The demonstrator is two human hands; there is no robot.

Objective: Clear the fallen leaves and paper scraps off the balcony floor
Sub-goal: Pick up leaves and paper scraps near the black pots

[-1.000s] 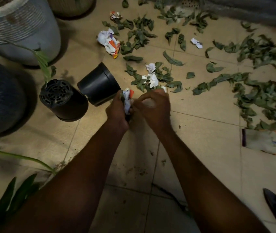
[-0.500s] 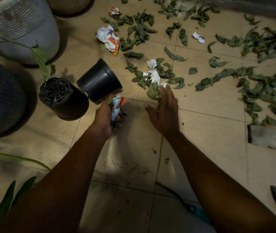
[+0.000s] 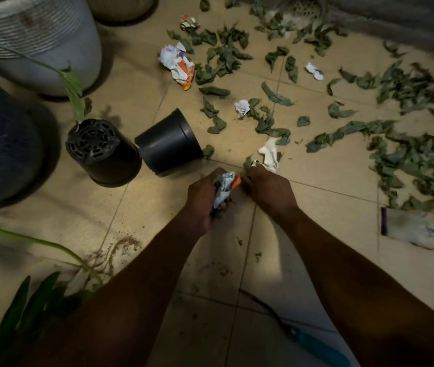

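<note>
Hands meet again at the centre of the frame. Half a second ago the right hand (image 3: 268,192) lay stretched flat toward the fallen leaves (image 3: 264,125) above it. Now it is drawn back against the left hand (image 3: 202,200), fingers curled inward at the wad of paper and leaves (image 3: 225,186) that the left hand grips tight in its fist. Whether the right hand carries a fresh leaf I cannot tell, since its fingertips are hidden. The bundle has probably grown by one pick, yet most of the task remains: leaves lie thick over the right and upper frame, and paper scraps (image 3: 177,63) sit among them, one white scrap (image 3: 270,154) just above the right hand. Left of centre, one black pot (image 3: 168,144) lies tipped on its side, its inside unseen, and a second black pot (image 3: 102,154) stands bottom-up. No bin or bag shows.
</note>
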